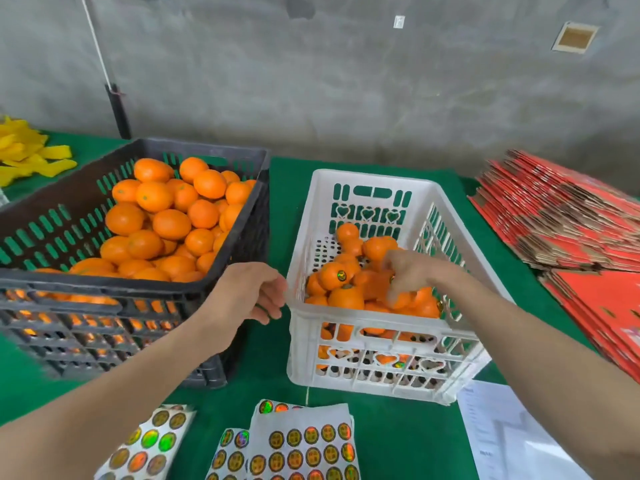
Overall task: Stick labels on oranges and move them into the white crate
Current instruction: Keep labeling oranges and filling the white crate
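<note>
Glossy oranges [346,297] are heaped in the white crate [298,341] (one shiny label [341,275] is seen). The right hand [408,271] is spread onto them, its fingers' grip lost in blur. The left hand [249,292] is curled loosely, fingers empty, beside the rim.

place: fruit-packing workshop | wall: bare stained concrete wall [311,81] | bench: green felt-covered table [268,362] | stock: black crate [34,237] heaped with loose oranges [171,223], part-filled white crate [374,178] | supplies: holographic label sheets [304,441], stacked flattened red cartons [554,216]
</note>
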### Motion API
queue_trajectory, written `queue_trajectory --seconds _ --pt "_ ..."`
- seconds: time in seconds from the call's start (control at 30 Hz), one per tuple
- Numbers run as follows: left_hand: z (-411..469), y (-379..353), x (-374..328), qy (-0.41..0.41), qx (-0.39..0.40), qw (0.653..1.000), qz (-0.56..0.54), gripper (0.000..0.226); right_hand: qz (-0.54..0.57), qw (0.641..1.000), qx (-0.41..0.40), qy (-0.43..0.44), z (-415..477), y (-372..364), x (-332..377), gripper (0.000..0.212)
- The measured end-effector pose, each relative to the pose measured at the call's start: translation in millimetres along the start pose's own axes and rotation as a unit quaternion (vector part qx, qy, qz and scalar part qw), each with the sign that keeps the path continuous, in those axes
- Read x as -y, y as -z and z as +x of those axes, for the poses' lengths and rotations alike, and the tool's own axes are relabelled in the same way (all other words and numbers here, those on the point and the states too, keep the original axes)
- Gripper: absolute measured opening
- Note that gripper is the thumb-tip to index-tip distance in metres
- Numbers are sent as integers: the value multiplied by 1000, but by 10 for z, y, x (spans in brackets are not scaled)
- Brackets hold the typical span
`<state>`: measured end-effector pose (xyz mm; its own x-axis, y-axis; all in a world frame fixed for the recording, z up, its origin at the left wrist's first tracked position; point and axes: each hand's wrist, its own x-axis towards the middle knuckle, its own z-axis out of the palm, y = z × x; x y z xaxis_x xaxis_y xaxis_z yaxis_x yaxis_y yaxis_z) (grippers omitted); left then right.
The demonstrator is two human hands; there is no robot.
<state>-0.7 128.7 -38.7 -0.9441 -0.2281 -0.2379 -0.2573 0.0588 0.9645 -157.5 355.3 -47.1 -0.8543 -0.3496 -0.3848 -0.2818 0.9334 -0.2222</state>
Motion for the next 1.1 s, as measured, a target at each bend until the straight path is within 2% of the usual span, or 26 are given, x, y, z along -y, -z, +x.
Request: queue_trajectory --seconds 0.07,0.13,0.2,0.27,0.33,0.4,0.47,0.5,0.53,0.6,0.63,0.67,0.73,0.8,0.83,0.87,0.93,1.0,1.03,1.1 --pt "-41 7 194 35 12 999 29 36 6 999 41 -22 121 -162 -109 23" --pt "-42 -5 383 61 20 995 71 37 -115 984 127 -42 168 -274 -192 22" --pt "13 -38 589 93 24 986 138 34 -223 958 175 -45 166 -327 -269 22" --pt "39 -73 803 142 57 958 241 24 -247 952 176 -35 143 -327 -290 21" --pt "33 -96 1034 145 104 925 335 18 -249 957 148 -28 76 -284 -254 23" --pt "3 -101 1262 112 153 893 408 32 -226 974 27 7 1 -246 -183 22" --pt "-16 -113 1420 84 185 849 488 49 -102 977 -183 44 -149 -251 -53 14" --pt "0 -135 1487 72 196 830 518 53 -10 956 -284 80 -247 -290 57 10" --pt "12 -151 1555 62 203 812 544 57 71 916 -367 144 -371 -352 198 7" --pt "24 -187 1647 50 207 783 585 63 155 830 -448 295 -630 -545 505 10" --pt "30 -196 1676 45 202 773 600 64 171 806 -440 356 -747 -676 651 12" --pt "45 -200 1711 35 196 768 609 65 182 803 -405 398 -836 -833 772 15" --pt "45 -209 1743 29 185 767 614 68 183 844 -280 420 -914 -1181 909 17" --pt "26 -221 1711 30 172 762 624 63 161 911 -137 355 -914 -1508 938 15" --pt "14 -220 1676 38 167 764 622 54 153 934 -89 312 -896 -1650 914 18" --pt "5 -214 1638 43 161 780 603 42 149 948 -66 273 -877 -1781 879 22" --pt "-16 -197 1553 68 142 851 501 8 144 961 -62 229 -874 -1957 810 26" --pt "-58 -203 1446 124 111 918 361 20 146 965 -70 206 -884 -2078 775 25" --pt "-77 -211 1413 152 89 937 301 22 145 967 -74 197 -887 -2128 768 23" --pt "-139 -239 1355 197 57 950 233 17 138 969 -99 182 -902 -2189 782 21"
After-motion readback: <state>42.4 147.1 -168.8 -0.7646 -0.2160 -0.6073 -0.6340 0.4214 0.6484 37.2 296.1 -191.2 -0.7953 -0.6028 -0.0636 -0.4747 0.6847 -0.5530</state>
